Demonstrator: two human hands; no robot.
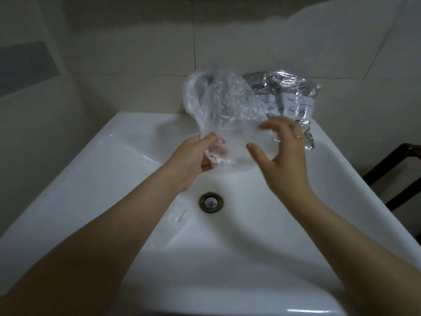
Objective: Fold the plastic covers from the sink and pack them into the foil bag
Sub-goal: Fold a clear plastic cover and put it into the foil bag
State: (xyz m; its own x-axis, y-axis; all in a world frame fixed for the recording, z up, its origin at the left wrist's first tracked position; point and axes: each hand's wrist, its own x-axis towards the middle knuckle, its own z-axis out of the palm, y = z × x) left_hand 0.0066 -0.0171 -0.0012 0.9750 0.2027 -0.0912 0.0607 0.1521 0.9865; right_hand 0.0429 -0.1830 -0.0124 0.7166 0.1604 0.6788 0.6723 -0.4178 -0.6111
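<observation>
A clear, crinkled plastic cover stands up above the white sink. My left hand pinches its lower left edge between thumb and fingers. My right hand hovers at the cover's lower right with fingers spread and relaxed, a ring on one finger; I cannot tell whether it touches the plastic. The silver foil bag with blue printing leans against the wall at the sink's back right rim, behind the cover. Another clear plastic cover lies in the basin left of the drain.
A dark metal drain sits in the middle of the basin. Tiled wall rises right behind the sink. A dark frame stands beyond the sink's right edge.
</observation>
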